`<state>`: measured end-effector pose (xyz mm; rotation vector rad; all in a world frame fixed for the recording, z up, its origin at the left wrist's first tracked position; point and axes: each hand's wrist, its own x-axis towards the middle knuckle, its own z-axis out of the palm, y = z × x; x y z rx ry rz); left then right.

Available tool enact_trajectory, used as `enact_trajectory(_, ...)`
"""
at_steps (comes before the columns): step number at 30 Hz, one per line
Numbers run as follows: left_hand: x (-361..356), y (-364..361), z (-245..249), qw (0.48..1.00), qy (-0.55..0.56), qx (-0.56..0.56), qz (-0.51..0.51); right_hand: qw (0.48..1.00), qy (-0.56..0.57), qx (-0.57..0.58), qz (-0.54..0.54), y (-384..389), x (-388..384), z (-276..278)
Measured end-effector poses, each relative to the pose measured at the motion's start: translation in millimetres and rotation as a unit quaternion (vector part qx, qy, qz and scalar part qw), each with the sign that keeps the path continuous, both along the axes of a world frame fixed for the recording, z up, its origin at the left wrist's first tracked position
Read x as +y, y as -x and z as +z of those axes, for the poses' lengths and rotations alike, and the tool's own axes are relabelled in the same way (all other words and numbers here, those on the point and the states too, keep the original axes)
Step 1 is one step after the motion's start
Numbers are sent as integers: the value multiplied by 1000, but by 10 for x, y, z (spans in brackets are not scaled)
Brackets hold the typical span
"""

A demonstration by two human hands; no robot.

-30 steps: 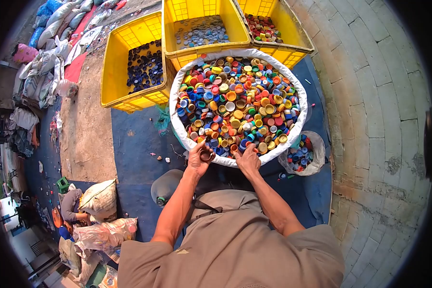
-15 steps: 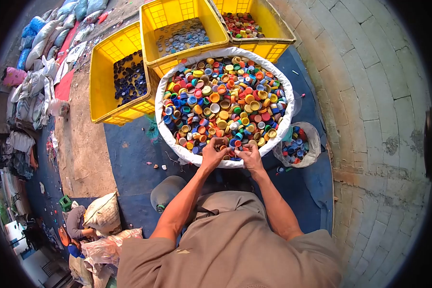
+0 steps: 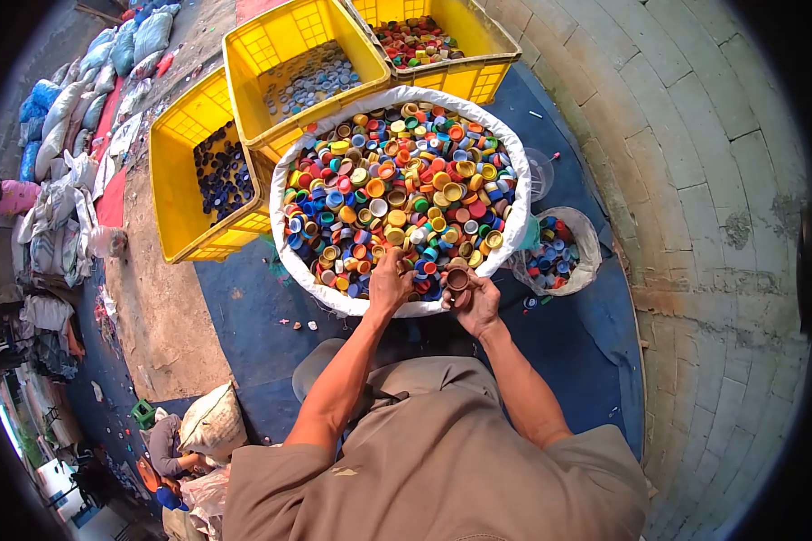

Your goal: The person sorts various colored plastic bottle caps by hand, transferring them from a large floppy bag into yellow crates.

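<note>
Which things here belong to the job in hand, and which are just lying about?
Likely the job: left hand; right hand, holding brown caps; mixed caps in white-rimmed container; three yellow crates; smaller cap bag.

Apparently lying about: stuffed sacks; pink bundle; white scrap.

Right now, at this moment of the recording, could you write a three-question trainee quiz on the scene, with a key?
1. True or false: the left hand is at the mixed-colour plastic caps in the big white-rimmed container.
2. What colour are the round plastic caps in the right hand? A) white B) brown C) green
3. Fill in: the dark blue plastic caps lie in the ____ yellow plastic crate in view.
Key: 1 true; 2 B; 3 leftmost.
</note>
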<state>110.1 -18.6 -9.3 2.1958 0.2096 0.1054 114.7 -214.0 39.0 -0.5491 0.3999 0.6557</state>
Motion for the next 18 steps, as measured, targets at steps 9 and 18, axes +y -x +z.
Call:
enact_trajectory(9,-85,-16,-110,990,-125,53,-28,1000,12,-12,11,-86,-101,-60)
enact_trajectory(18,161,-18,413,970,225,65,65,1000,25,-9,16,-122,14,52)
